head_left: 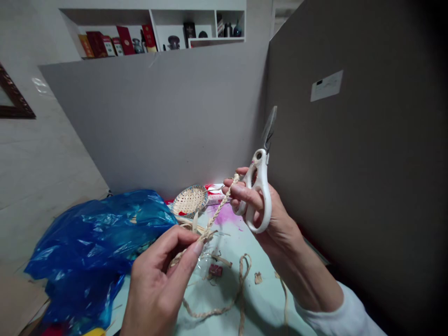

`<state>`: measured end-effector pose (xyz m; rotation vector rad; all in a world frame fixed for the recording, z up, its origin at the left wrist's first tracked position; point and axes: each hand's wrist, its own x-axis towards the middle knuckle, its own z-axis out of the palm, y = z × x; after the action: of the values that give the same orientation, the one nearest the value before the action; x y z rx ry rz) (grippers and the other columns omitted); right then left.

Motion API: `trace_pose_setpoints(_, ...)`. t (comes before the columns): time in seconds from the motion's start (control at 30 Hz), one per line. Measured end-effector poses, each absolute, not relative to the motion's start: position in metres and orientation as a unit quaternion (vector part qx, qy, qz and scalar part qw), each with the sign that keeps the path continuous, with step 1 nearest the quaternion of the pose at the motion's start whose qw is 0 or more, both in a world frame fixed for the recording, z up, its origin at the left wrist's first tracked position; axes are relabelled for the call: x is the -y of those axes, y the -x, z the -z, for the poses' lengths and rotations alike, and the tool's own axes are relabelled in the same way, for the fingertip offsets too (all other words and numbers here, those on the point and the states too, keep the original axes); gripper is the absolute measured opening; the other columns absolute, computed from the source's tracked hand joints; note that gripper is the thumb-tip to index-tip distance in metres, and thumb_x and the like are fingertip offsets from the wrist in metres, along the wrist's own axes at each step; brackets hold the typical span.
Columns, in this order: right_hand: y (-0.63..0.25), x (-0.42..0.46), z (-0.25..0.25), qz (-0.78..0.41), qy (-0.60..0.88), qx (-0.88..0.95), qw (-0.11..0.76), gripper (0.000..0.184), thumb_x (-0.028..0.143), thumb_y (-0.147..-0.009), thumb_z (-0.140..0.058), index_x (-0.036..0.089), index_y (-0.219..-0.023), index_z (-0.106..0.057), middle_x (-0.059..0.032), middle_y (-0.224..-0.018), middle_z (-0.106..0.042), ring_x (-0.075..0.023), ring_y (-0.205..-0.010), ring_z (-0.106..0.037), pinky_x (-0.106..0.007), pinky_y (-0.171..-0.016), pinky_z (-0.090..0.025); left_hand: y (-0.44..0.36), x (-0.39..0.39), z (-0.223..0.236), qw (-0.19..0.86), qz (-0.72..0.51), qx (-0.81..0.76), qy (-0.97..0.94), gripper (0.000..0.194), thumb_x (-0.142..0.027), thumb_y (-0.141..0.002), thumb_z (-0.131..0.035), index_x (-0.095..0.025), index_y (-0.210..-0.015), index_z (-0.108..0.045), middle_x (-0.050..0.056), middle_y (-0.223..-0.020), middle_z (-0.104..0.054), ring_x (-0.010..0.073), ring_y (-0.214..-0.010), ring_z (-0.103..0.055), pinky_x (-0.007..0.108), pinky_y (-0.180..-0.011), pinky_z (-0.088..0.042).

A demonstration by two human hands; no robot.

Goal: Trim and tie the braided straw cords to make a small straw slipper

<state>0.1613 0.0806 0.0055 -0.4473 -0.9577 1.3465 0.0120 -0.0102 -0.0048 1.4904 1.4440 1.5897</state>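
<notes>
A pale braided straw cord (219, 208) runs at a slant between my two hands. My left hand (164, 273) pinches it between thumb and forefinger at the lower end. Higher up, my right hand (259, 205) has the cord's upper end at its fingertips. White-handled scissors (261, 186) hang on that same hand, a finger through a handle loop and the blades pointing up. More of the braid (224, 310) lies in a loop on the table below. Whatever my left palm covers is hidden.
A blue plastic bag (101, 233) bulges at the left. Behind the hands sits a small woven basket (190, 200). A dark red piece (215, 270) and straw scraps (258, 278) lie on the pale green table (261, 308). Grey panels (168, 126) enclose the back and right.
</notes>
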Motion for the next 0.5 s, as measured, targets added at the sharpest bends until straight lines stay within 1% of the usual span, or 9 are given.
trace_pose_setpoints(0.13,-0.1595,-0.0823,-0.0029,-0.579,0.195,0.417,0.673,0.044,0.02,-0.065,-0.082,0.023,-0.101,-0.057,0.0008,-0.079,-0.072,-0.0168,-0.078,-0.069,-0.027,-0.066,-0.052,-0.014,0.0106,0.01,0.218,-0.61,-0.534,-0.542,0.015,-0.036,-0.079,-0.069,-0.025,-0.07,-0.073,0.0,-0.066,-0.064,0.0157,-0.06,-0.048,0.024,-0.052,-0.035)
trace_pose_setpoints(0.23,-0.1589,-0.083,-0.0013,-0.579,0.18,0.416,0.678,0.043,0.019,-0.065,-0.082,0.024,-0.099,-0.057,0.0015,-0.08,-0.073,-0.0143,-0.075,-0.068,-0.024,-0.065,-0.051,-0.0152,0.0086,0.0136,0.208,-0.628,-0.537,-0.523,0.009,-0.033,-0.078,-0.07,-0.028,-0.078,-0.076,-0.002,-0.068,-0.066,0.0152,-0.061,-0.047,0.024,-0.055,-0.037)
trace_pose_setpoints(0.3,-0.1585,-0.0826,-0.0012,-0.583,0.166,0.425,0.672,0.041,0.018,-0.066,-0.081,0.024,-0.099,-0.057,0.0024,-0.079,-0.073,-0.0128,-0.073,-0.067,-0.023,-0.064,-0.051,-0.016,0.0076,0.0145,0.209,-0.64,-0.545,-0.499,0.01,-0.032,-0.077,-0.071,-0.029,-0.082,-0.079,-0.002,-0.074,-0.07,0.0155,-0.063,-0.051,0.024,-0.058,-0.04)
trace_pose_setpoints(0.4,-0.1573,-0.0808,-0.0023,-0.582,0.155,0.441,0.665,0.038,0.018,-0.067,-0.079,0.025,-0.098,-0.057,0.0041,-0.077,-0.071,-0.0129,-0.073,-0.067,-0.023,-0.064,-0.051,-0.0174,0.0078,0.013,0.228,-0.656,-0.55,-0.465,0.015,-0.03,-0.075,-0.072,-0.03,-0.087,-0.081,-0.002,-0.083,-0.076,0.0173,-0.07,-0.061,0.024,-0.064,-0.046)
trace_pose_setpoints(0.5,-0.1556,-0.0787,-0.0029,-0.581,0.154,0.45,0.661,0.037,0.02,-0.068,-0.079,0.026,-0.097,-0.058,0.0044,-0.076,-0.069,-0.0139,-0.073,-0.066,-0.025,-0.064,-0.051,-0.0184,0.0087,0.0101,0.22,-0.659,-0.553,-0.461,0.013,-0.027,-0.071,-0.075,-0.031,-0.082,-0.082,-0.001,-0.087,-0.08,0.0202,-0.078,-0.068,0.025,-0.07,-0.051)
